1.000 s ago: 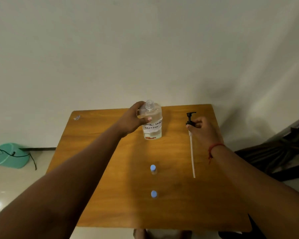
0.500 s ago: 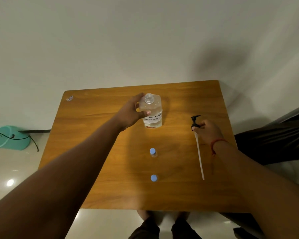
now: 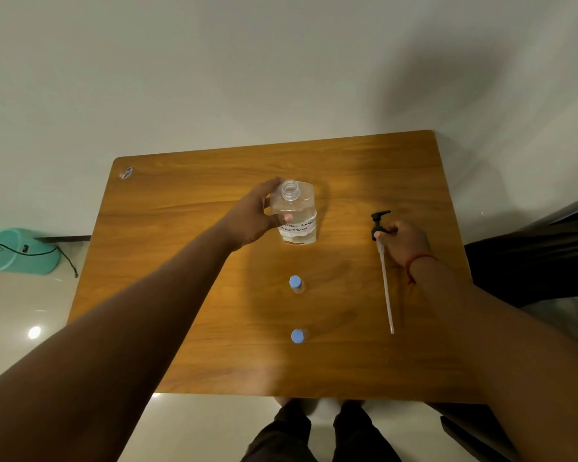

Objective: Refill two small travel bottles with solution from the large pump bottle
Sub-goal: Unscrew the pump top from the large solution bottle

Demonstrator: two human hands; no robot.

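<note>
The large clear bottle stands upright on the wooden table, its neck open with the pump removed and a handwritten label on its front. My left hand grips its shoulder from the left. My right hand holds the black pump head, and the pump's long white tube lies on the table pointing toward me. Two small travel bottles with blue caps stand in a line below the large bottle: the farther one and the nearer one.
A small sticker lies at the table's far left corner. A teal bucket with a black cable sits on the floor to the left. Dark furniture stands right of the table. My feet show below the near edge.
My right hand has lowered the pump onto the table at the right. The camera has tilted down, showing the table's near edge and my legs. My left hand keeps its grip on the large bottle.
</note>
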